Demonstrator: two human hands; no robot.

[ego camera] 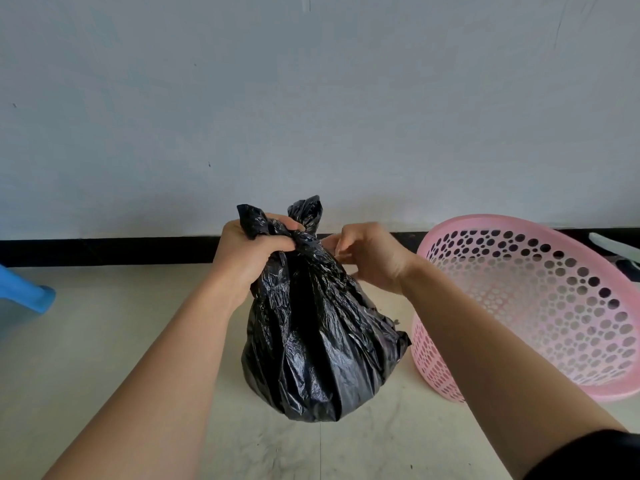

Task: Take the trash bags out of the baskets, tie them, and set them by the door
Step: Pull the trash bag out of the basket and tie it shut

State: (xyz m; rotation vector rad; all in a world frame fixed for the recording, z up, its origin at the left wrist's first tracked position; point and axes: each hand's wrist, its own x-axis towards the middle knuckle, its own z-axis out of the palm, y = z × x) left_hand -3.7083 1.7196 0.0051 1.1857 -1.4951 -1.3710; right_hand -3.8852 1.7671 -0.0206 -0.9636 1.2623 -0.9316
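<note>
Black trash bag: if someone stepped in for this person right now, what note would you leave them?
Left hand grips the black trash bag by its gathered neck; right hand pinches the plastic beside it.
The bag stands on the floor beside the pink basket, already out of it.
Left: finish the knot, carry it to the door, not in view.
</note>
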